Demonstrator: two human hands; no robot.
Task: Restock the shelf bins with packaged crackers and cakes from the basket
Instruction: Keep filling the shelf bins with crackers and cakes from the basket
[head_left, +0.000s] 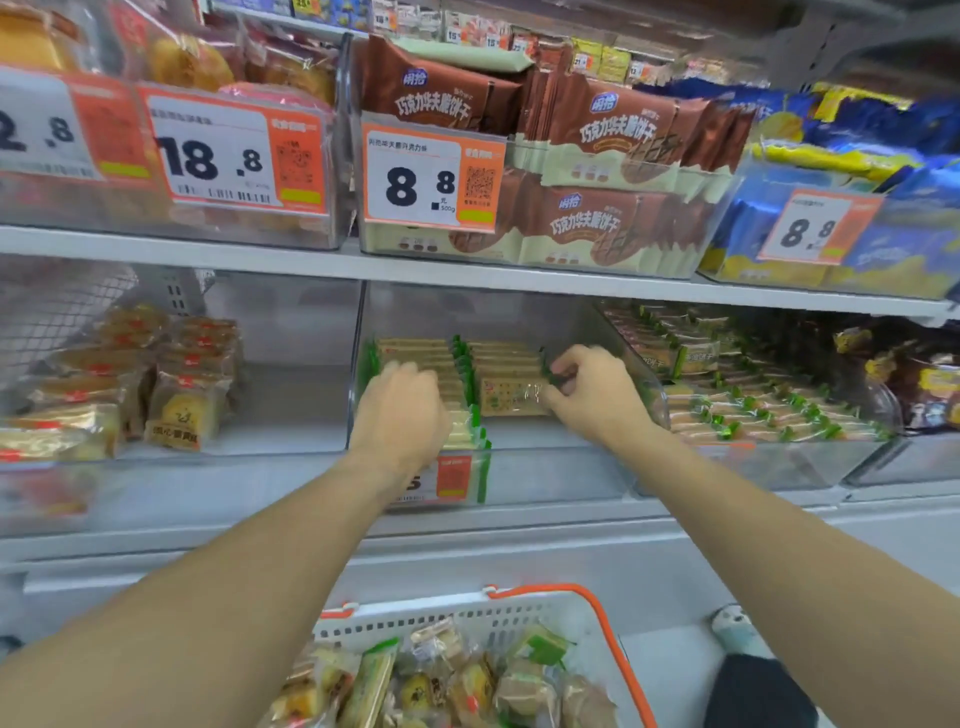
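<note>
Green-edged cracker packets stand in two rows in the clear middle bin on the lower shelf. The right hand pinches the front packet of the right row at its green end, apparently to set it upright against those behind. The left hand lies with curled fingers over the left row, probably steadying or pressing it back; whether it grips a packet cannot be told. To the left, a bin of round cakes is part full. Below, the white basket with orange handles holds mixed packets not yet shelved.
</note>
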